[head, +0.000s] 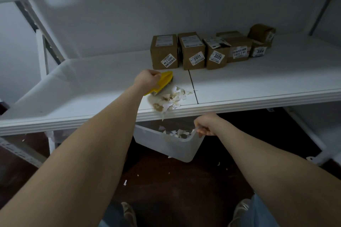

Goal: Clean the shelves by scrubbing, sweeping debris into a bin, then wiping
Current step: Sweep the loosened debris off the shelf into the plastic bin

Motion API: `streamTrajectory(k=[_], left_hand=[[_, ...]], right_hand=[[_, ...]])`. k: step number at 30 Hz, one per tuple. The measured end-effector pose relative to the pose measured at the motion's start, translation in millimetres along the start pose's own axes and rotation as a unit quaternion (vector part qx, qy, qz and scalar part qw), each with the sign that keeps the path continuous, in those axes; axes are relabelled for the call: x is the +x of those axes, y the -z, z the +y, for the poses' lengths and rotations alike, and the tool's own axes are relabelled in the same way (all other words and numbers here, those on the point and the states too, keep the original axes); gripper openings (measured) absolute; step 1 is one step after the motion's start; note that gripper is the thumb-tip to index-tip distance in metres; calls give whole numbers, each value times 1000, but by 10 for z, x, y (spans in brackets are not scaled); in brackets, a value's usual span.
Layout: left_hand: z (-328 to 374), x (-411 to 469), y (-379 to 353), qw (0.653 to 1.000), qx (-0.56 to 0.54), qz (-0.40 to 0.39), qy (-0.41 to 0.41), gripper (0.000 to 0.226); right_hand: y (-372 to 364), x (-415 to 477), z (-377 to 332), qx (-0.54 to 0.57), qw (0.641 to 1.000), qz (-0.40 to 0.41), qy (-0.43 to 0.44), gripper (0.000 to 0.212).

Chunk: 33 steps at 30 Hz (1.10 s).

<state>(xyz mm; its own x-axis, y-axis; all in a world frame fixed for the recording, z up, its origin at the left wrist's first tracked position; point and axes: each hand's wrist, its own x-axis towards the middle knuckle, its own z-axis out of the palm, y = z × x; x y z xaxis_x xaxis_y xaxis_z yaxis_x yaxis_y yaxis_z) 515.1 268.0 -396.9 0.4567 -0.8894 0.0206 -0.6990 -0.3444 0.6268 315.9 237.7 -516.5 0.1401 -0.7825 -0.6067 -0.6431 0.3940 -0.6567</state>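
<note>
The left hand grips the yellow scrub brush behind the paper scraps, while the right hand clutches the translucent bin below the shelf edge to catch them.

Probably a parcel storeroom or pickup point rather than a home, though the light is dim — white metal shelving on slotted uprights holds small cardboard boxes bearing shipping labels and numbered stickers such as 2011 and 3005.

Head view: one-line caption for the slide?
The left hand holds a yellow brush against paper scraps at the white shelf's front edge while the right hand holds a clear bin just below.
</note>
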Motion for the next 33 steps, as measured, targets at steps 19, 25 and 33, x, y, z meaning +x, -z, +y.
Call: streamTrajectory(k=[19,25,33], left_hand=[[244,-575,68,983,36,-182,-8,37],[87,-605,174,999,-13,-48,-18,34],[-118,-545,158,998,26,0,65,23]], right_hand=[[122,-306,123,14,1000,19,19,10],[69,-338,90,17,999,13,26,14],[47,-343,59,18,1000,6,20,24]])
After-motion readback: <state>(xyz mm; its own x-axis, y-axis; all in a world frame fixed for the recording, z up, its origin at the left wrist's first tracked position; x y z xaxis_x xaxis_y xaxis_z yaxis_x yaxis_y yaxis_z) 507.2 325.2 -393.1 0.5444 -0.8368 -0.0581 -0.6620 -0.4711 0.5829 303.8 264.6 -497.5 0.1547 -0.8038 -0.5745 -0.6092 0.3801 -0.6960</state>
